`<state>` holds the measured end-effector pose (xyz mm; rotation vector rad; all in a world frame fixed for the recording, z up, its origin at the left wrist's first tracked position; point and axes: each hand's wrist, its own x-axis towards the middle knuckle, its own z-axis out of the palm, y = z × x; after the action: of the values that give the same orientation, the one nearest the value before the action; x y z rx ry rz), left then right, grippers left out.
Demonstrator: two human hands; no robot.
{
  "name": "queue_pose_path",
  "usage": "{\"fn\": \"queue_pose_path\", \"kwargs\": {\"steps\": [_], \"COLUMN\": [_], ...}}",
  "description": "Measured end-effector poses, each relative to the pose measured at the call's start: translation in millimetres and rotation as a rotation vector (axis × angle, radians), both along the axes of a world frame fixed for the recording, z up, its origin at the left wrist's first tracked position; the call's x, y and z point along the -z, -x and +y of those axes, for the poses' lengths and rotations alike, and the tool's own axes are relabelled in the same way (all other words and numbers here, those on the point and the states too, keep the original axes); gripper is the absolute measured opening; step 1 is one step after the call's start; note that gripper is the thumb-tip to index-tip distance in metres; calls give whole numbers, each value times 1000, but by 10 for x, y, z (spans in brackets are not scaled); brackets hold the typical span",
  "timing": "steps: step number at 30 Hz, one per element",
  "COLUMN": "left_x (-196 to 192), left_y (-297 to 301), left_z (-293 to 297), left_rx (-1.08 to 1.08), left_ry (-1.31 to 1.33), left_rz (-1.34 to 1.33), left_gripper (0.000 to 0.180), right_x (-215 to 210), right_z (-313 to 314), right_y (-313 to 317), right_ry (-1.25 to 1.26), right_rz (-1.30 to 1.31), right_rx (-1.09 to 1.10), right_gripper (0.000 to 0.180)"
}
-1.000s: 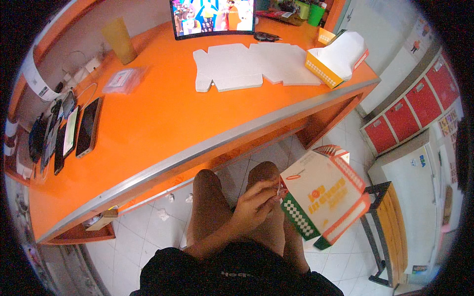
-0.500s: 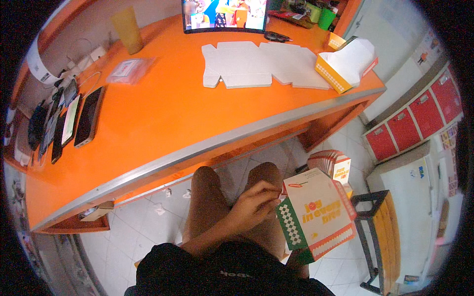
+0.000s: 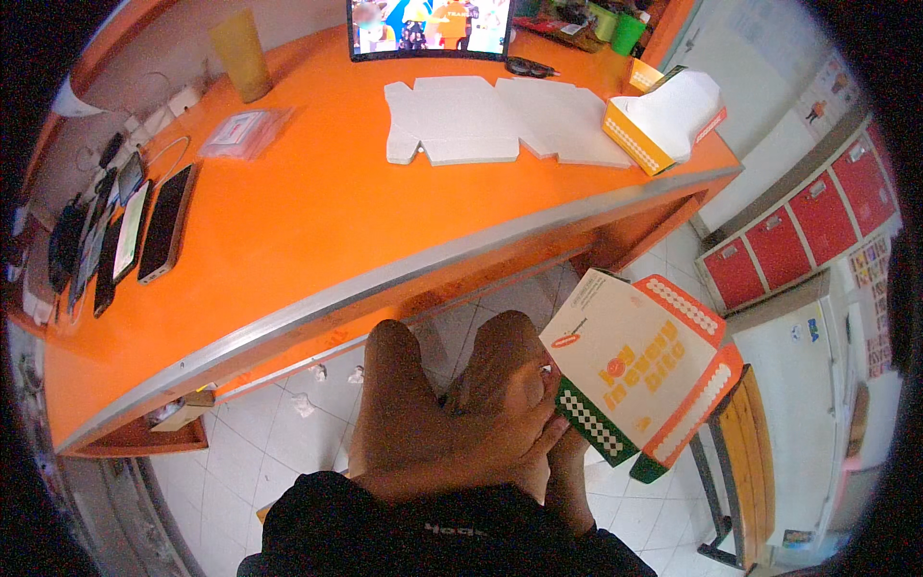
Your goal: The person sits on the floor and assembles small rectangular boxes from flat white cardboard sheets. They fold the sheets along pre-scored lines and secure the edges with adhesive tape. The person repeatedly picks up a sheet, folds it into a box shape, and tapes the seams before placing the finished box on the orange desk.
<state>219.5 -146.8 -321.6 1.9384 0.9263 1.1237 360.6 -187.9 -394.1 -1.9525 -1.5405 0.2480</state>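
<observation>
I sit at an orange table with my bare knees showing under its edge. My left hand reaches across my lap and grips the lower left corner of a folded cream food box with orange and green trim. The box hangs to my right, below the table edge and above the tiled floor, tilted with its printed face up. My right hand is not visible. It may be behind the box.
Flat white box blanks and an open orange-and-white box lie at the table's far side near a monitor. Several phones line the left. A yellow-slatted bench and red lockers stand to the right.
The box has swung lower and closer to my knees, and its printed face has turned more upward. My left hand has stayed closed on its corner.
</observation>
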Motion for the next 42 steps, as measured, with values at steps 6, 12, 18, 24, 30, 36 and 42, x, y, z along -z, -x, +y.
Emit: {"fn": "queue_pose_path", "kwargs": {"steps": [6,12,18,24,30,36,42], "left_x": [219,327,240,217,261,176,189], "left_y": [436,761,642,425,304,150,192], "left_z": [414,761,689,567,539,408,433], "left_rx": [125,410,333,261,12,-242,-124], "left_ry": [833,630,413,-79,-183,-143,110], "left_rz": [-775,-229,-199,93,-50,-183,-323], "left_gripper": [48,51,60,75,42,24,17], "right_x": [-631,-864,-833,-759,-615,-664,-692], "right_z": [36,357,553,656,695,561,495], "right_y": [-36,-186,-200,72,156,401,332], "right_ry": [86,178,67,-141,-335,-396,-305], "right_rz": [-80,-108,120,938,368,220,441], "right_rx": [-294,-894,-643,-260,-96,-198,-154], "right_gripper": [24,14,25,15,10,11,15]}}
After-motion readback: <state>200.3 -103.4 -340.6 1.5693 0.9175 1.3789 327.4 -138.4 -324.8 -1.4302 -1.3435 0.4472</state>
